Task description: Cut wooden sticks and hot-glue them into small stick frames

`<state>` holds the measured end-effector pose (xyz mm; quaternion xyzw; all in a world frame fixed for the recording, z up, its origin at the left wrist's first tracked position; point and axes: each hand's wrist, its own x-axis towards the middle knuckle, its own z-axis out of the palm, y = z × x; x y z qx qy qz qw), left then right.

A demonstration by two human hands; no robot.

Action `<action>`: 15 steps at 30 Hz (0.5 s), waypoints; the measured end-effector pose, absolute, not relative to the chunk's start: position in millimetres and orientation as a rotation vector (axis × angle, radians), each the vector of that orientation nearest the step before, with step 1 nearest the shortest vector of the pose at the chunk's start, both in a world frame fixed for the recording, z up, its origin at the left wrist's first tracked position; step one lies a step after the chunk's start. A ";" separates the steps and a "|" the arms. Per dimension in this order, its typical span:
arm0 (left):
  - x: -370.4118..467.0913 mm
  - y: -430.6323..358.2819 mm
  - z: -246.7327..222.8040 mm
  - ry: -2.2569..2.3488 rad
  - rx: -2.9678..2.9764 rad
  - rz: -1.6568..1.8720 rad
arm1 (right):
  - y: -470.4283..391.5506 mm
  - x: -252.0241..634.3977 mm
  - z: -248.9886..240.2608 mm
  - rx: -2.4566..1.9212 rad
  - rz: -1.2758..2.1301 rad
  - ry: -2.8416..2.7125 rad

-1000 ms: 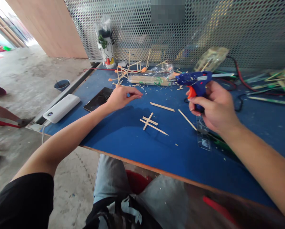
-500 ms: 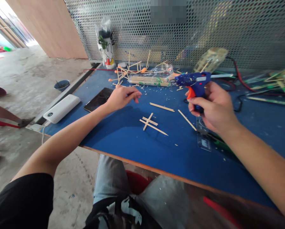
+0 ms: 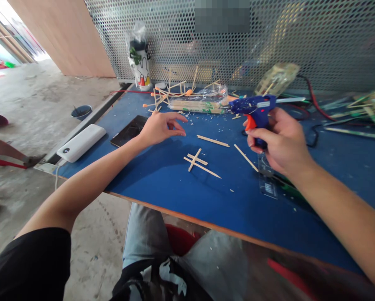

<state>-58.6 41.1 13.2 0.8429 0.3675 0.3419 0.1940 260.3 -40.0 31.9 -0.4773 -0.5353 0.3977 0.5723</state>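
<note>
My right hand is wrapped round the handle of a blue glue gun with an orange trigger. Its nozzle points left, and a clear glue stick sticks out of its back. My left hand hovers over the blue table with fingers apart and nothing in them, close to a dark phone. Below and between the hands lie crossed wooden sticks. A short stick pair lies just beyond them, and one slanting stick rests near my right hand.
At the back are a packet of sticks, a stick structure with orange tips and a bagged cup against a perforated metal panel. A white power bank sits by the left edge. More sticks lie at right.
The fingers of my left hand have spread apart. My right hand with the glue gun has shifted very slightly left. The sticks on the table have not moved.
</note>
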 end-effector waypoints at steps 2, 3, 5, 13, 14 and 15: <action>-57.6 40.6 14.3 1.051 2.385 0.966 | -40.7 259.8 32.3 -1.125 0.939 -1.249; -57.4 40.8 14.5 1.051 2.395 0.955 | -41.2 259.5 32.8 -1.128 0.943 -1.247; -57.6 42.3 13.7 1.041 2.411 0.932 | -42.1 259.2 33.7 -1.134 0.946 -1.247; -60.2 50.5 7.4 1.120 2.471 0.915 | -40.9 262.6 33.3 -1.098 0.943 -1.259; -59.5 48.7 8.5 1.136 2.440 0.904 | -40.8 262.8 33.0 -1.098 0.943 -1.257; -58.7 46.3 10.1 1.134 2.419 0.891 | -40.8 262.8 32.9 -1.105 0.939 -1.256</action>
